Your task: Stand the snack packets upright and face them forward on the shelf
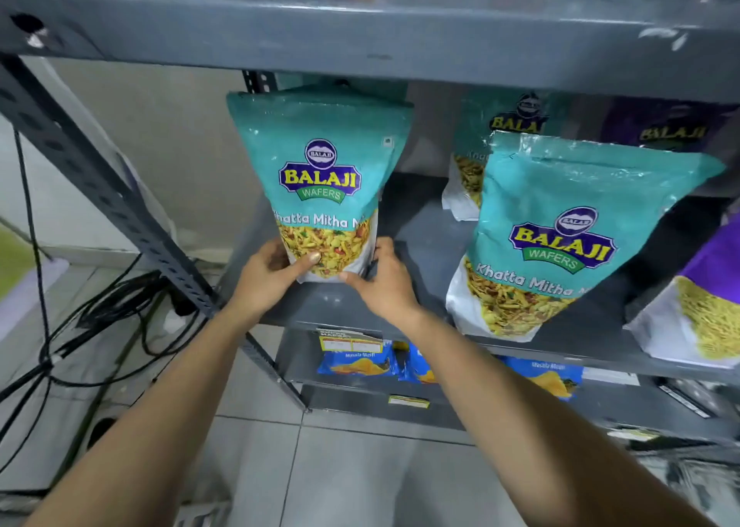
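Note:
A teal Balaji Khatta Mitha packet (320, 166) stands upright at the left end of the grey metal shelf (424, 230), its front facing me. My left hand (272, 274) grips its lower left corner, thumb across the front. My right hand (384, 278) holds its lower right corner. A second teal packet (560, 222) stands upright to the right, facing forward and leaning slightly. A third teal packet (500, 138) stands behind it, partly hidden. A purple packet (700, 302) stands at the far right, cut off by the frame edge.
Another purple packet (668, 126) sits at the shelf's back right. The upper shelf board (360, 26) hangs just above the packet tops. Blue Masala Masti packets (356, 362) lie on the lower shelf. A slotted upright (100, 174) and black cables (100, 318) are at the left.

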`<state>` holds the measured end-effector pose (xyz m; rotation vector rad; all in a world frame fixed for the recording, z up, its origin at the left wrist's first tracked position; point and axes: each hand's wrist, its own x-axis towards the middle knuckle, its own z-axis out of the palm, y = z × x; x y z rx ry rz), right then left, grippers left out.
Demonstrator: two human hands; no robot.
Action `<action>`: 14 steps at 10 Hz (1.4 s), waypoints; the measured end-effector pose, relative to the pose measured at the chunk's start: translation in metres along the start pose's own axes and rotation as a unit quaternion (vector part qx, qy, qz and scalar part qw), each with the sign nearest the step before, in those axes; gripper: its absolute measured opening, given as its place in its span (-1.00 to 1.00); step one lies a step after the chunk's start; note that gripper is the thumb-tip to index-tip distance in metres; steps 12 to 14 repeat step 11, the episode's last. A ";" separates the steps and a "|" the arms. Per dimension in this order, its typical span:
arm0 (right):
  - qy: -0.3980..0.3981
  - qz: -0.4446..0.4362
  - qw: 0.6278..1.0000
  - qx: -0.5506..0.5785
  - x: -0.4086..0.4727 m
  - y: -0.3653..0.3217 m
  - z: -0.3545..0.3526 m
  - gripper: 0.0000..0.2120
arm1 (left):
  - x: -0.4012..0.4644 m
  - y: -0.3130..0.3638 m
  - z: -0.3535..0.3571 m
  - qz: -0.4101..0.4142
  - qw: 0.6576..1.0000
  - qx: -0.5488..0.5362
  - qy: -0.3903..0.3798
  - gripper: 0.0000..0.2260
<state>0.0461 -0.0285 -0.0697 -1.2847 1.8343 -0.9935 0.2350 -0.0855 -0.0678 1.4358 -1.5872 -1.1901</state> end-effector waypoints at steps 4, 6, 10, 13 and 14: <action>0.019 -0.029 0.999 -0.037 -0.055 0.001 0.015 -0.45 | -0.044 -0.011 -0.027 -0.001 0.999 -0.024 -0.048 -0.47; 0.019 -0.021 0.998 -0.048 -0.059 -0.001 0.015 -0.43 | -0.048 -0.013 -0.025 0.001 0.999 -0.016 -0.044 -0.71; 0.000 -0.015 0.999 -0.029 -0.065 -0.007 0.008 -0.35 | -0.068 0.007 -0.021 0.008 0.998 -0.046 -0.047 -0.80; 0.003 -0.012 1.000 0.005 -0.072 -0.001 0.006 -0.20 | -0.079 0.003 -0.017 0.002 0.995 -0.103 -0.004 -0.70; 0.003 -0.012 1.000 0.005 -0.072 -0.001 0.006 -0.20 | -0.079 0.003 -0.017 0.002 0.995 -0.103 -0.004 -0.70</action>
